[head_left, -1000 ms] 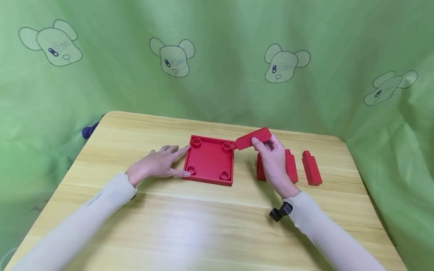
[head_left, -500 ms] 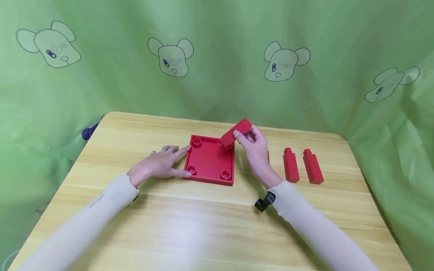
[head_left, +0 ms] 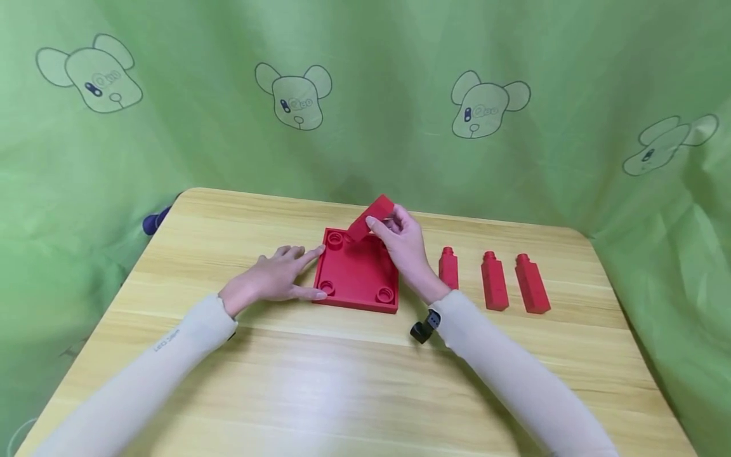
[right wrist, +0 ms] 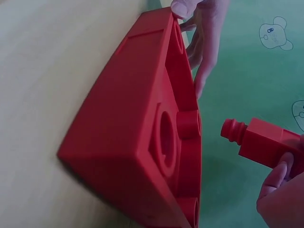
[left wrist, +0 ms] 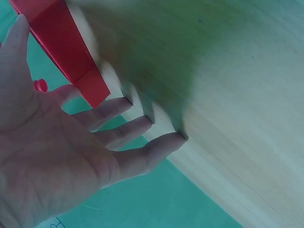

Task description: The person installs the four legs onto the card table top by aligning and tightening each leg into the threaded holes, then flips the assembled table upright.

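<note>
A square red tray (head_left: 356,273) lies on the table with a ring socket in each corner. My left hand (head_left: 274,276) has its fingers spread, thumb and forefinger touching the tray's left edge. Between thumb and fingers, my right hand (head_left: 408,247) pinches a square red leg (head_left: 374,216), tilted over the tray's back side. In the right wrist view the leg's threaded end (right wrist: 233,130) points toward the tray, apart from the sockets. The back right socket is hidden behind the leg and right hand in the head view.
To the right of the tray lie three more red legs: a near one (head_left: 448,266), a middle one (head_left: 494,285) and a far right one (head_left: 532,285), threaded ends toward the back. A green curtain (head_left: 388,158) surrounds the wooden table (head_left: 274,393).
My right hand has carried the red leg leftward from beside the tray to over its back side, tilting it more steeply. The left hand keeps its place at the tray's edge.
</note>
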Available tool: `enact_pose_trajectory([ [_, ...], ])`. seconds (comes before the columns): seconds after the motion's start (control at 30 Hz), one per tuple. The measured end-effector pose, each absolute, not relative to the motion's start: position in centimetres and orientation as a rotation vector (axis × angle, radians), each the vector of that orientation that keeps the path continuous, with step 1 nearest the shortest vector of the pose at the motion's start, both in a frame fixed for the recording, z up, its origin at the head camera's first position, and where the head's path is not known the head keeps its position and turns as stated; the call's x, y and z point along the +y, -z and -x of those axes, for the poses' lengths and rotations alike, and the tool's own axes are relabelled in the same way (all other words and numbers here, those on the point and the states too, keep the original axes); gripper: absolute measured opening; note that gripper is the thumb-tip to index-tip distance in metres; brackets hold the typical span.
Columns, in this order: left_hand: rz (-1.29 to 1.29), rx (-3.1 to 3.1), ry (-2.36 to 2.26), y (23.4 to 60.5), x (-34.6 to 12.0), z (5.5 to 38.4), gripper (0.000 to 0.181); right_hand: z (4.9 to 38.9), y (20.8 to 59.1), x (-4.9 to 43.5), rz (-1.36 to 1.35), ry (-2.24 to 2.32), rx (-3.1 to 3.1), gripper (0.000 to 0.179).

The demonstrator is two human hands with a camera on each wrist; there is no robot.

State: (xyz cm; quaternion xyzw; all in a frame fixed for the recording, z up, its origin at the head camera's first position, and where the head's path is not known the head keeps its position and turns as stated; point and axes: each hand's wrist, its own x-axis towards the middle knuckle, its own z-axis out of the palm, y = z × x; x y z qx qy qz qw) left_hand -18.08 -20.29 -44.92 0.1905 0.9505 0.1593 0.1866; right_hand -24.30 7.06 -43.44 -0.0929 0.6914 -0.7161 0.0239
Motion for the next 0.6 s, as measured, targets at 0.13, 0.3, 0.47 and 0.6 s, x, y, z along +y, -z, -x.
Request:
enact_pose_trajectory([
  [0.13, -0.533, 2.670, -0.459, 44.9, -20.3, 18.1, 0.108, 24.8, 43.7, 6.2, 0.338, 2.182, 2.163, 0.033],
  [0.3, -0.525, 2.664, -0.455, 45.0, -20.4, 18.1, 0.109, 25.2, 44.3, 5.4, 0.378, 2.101, 2.221, 0.030],
  [0.47, -0.527, 2.668, -0.465, 45.2, -20.5, 18.0, 0.108, 25.7, 44.7, 4.8, 0.414, 2.038, 2.280, 0.033],
  [0.6, -0.538, 2.675, -0.471, 45.1, -20.4, 18.1, 0.108, 26.2, 44.7, 4.4, 0.456, 1.991, 2.334, 0.035],
])
